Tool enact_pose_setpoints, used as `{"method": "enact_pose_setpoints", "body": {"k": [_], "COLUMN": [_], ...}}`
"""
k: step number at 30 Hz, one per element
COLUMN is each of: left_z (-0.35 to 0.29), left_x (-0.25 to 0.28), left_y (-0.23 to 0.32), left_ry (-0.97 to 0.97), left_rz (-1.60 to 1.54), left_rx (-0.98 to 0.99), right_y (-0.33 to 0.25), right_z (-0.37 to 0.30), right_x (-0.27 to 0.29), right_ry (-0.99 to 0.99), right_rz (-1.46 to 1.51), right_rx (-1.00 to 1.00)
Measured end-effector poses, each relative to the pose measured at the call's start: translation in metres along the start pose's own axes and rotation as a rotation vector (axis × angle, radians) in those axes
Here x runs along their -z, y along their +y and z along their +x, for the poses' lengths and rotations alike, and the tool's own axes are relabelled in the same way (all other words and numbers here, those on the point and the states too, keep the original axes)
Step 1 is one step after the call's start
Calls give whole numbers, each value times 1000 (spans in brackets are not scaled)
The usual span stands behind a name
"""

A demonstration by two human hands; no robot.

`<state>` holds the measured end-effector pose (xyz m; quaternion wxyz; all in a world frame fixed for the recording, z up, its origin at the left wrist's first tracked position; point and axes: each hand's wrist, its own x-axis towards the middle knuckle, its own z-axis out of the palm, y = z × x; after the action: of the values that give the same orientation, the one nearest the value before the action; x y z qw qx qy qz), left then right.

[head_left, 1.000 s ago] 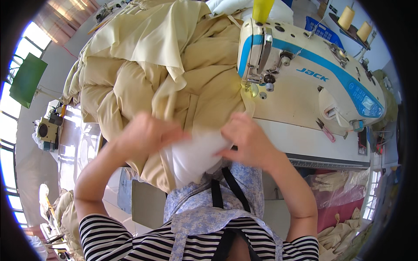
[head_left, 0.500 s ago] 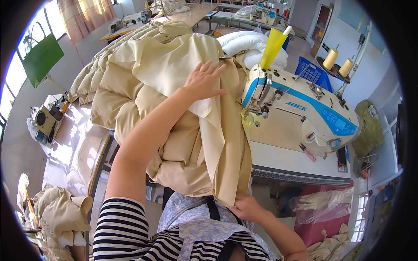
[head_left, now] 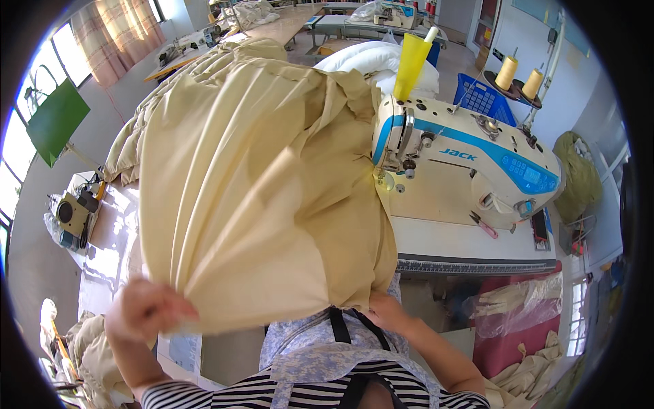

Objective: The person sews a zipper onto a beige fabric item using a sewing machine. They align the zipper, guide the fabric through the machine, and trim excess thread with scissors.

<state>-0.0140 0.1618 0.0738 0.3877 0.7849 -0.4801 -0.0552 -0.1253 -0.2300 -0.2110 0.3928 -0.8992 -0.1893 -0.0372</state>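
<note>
1. Your beige fabric [head_left: 259,225] lies left of the sewing machine [head_left: 470,150]; expect soft, limp, light handling
2. Your right grip [head_left: 388,313] pinches its free edge [head_left: 286,316]; your left grip [head_left: 151,312] is blurred, its hold cannot be told
3. Grasp along that edge, spacing your hands

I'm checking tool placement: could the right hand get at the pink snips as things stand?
Probably yes: the snips lie uncovered on the table, right of the cloth, though the right hand would likely have to release the cloth's edge.
</note>
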Motion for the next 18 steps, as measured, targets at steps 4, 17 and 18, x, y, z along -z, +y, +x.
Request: {"method": "enact_pose_setpoints", "body": {"k": [4, 17, 18], "left_z": [-95, 46, 59], "left_x": [-91, -54, -59], "left_y": [-70, -180, -205], "left_ry": [-441, 484, 318], "left_rz": [-71, 971, 905], "left_rx": [756, 544, 691], "right_y": [7, 16, 15], "right_z": [-1, -30, -30], "right_x": [3, 0, -2], "right_ry": [-206, -49, -69], "right_rz": [-179, -221, -246], "right_rx": [-26, 168, 156]}}
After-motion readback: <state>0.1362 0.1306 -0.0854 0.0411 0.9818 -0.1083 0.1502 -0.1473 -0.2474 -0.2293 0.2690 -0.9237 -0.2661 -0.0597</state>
